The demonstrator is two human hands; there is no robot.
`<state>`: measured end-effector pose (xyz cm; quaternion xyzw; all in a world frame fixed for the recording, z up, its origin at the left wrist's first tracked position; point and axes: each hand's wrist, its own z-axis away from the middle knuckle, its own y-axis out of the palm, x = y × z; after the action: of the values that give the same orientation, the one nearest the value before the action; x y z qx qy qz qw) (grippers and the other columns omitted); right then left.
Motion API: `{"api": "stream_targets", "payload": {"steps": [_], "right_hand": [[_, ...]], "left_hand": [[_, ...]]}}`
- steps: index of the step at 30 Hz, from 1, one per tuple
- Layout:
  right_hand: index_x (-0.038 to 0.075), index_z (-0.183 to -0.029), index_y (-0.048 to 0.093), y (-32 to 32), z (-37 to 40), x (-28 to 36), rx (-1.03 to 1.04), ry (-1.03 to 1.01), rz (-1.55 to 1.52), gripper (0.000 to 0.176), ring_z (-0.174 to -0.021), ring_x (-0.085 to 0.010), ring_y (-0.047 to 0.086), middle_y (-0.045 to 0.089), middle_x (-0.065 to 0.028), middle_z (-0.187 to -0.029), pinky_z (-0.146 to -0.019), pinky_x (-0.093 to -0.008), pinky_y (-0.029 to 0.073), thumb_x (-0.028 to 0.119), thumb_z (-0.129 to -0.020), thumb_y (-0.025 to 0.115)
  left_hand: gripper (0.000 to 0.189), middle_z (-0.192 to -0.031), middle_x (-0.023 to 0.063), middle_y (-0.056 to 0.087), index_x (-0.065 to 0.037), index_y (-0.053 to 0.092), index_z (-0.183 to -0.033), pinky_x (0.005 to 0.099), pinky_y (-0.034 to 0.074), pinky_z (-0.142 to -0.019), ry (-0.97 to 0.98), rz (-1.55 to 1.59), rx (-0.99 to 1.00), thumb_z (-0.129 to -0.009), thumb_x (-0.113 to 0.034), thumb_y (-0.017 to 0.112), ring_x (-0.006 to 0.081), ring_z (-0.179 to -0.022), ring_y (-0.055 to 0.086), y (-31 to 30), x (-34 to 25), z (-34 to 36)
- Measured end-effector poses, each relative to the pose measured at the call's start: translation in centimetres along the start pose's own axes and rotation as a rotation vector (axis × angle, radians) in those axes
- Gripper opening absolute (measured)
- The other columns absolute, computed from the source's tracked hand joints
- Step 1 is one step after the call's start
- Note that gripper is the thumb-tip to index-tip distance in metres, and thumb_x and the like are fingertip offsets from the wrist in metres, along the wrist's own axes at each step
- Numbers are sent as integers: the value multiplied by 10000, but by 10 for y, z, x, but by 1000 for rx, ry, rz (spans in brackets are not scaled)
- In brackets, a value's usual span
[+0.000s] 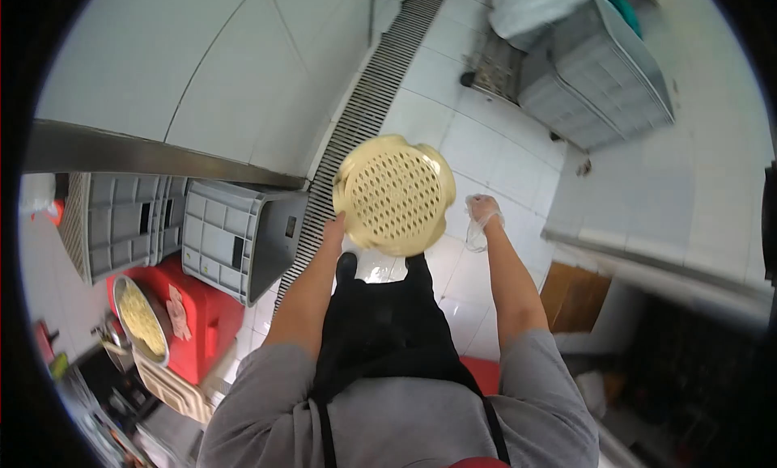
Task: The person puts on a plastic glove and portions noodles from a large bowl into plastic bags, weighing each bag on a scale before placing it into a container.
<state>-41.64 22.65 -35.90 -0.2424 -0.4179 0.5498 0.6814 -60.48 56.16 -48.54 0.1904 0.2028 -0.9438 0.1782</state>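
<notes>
A pale yellow plastic colander (394,194) with a scalloped rim and a perforated base hangs in front of me above the floor, its holed base facing up. My left hand (335,228) grips its lower left edge; most of the fingers are hidden behind the rim. To the right of the colander and apart from it is my right hand (484,210), with thin clear plastic, which looks like a loose disposable glove, around the hand and wrist. Its fingers look curled in, and whether anything is inside them is hidden.
A floor drain grate (380,80) runs along the left wall. Grey crates (235,237) stand at left, near a red box (218,318) bearing a metal bowl (165,338) of pale yellow food. Another grey crate (595,72) sits on a wheeled trolley at upper right.
</notes>
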Motion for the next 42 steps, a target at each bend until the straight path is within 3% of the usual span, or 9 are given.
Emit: {"api": "stream_targets", "payload": {"steps": [4, 8, 12, 16, 20, 24, 33, 37, 42], "right_hand": [[45, -1287, 333, 12, -92, 21, 354, -433, 684, 439, -933, -340, 567, 546, -175, -1137, -838, -389, 449, 120, -859, 393], [87, -1332, 290, 40, -123, -15, 92, -860, 117, 467, -929, -265, 571, 570, -154, -1059, -774, -353, 459, 158, -884, 401], [82, -1246, 454, -18, -108, 37, 614, 8, -598, 435, -882, -150, 518, 554, -39, -1083, -755, -248, 405, 360, -916, 401], [-2, -1133, 549, -119, -67, 109, 527, -461, -15, 461, -894, -147, 541, 595, -63, -1021, -787, -267, 407, 375, -875, 486], [-62, -959, 595, -193, 13, 188, 677, -541, -397, 413, -845, -133, 527, 605, -86, -926, -754, -260, 400, 331, -846, 544], [-66, -916, 606, -211, 67, 256, 574, -627, -240, 381, -773, -126, 521, 612, -72, -859, -710, -255, 396, 305, -838, 562], [-46, -1028, 592, -20, 235, 362, 1294, -767, 46, 428, -848, -139, 539, 621, -85, -956, -791, -253, 400, 337, -836, 572], [-35, -1149, 523, 80, 329, 359, 1627, -948, -303, 531, -1030, -188, 508, 562, -93, -1136, -897, -310, 357, 398, -843, 545], [75, -1291, 392, 283, 363, 366, 1524, -503, 220, 687, -1232, -359, 314, 347, -166, -1355, -1001, -454, 203, 568, -817, 458]], "left_hand": [[737, -1287, 160, 427, 18, 372, -1275, 400, 359, -938, -92, 411, -33, -767, -485, 553, 299, -1145, 439, 13, -52, 56], [557, -1145, 137, 542, -24, 466, -1199, 355, 418, -872, -147, 1061, 209, -800, -401, 559, 260, -1009, 537, 16, -51, 45], [501, -1019, 150, 589, 23, 528, -1085, 342, 469, -741, -34, 1130, -29, -749, -339, 611, 231, -872, 588, 12, -63, 69], [582, -925, 179, 608, 68, 529, -1026, 331, 471, -734, 108, 876, -220, -721, -421, 617, 231, -826, 601, -37, -90, 140], [684, -903, 200, 611, 82, 525, -994, 335, 466, -744, 257, 412, -527, -703, -531, 610, 238, -833, 611, -97, -87, 255], [605, -866, 198, 618, 79, 530, -965, 320, 472, -702, 298, 811, -661, -733, -470, 630, 242, -808, 618, -111, -38, 345], [504, -796, 176, 614, 80, 548, -938, 299, 474, -630, -55, 816, -1254, -772, -392, 613, 195, -704, 601, -172, 150, 512], [543, -805, 187, 621, 80, 556, -934, 323, 477, -645, -225, 727, -1320, -768, -436, 593, 225, -718, 612, -216, 289, 495], [601, -886, 224, 624, 80, 561, -973, 359, 465, -733, -375, 596, -1226, -750, -477, 592, 297, -842, 616, -252, 442, 414]]}}
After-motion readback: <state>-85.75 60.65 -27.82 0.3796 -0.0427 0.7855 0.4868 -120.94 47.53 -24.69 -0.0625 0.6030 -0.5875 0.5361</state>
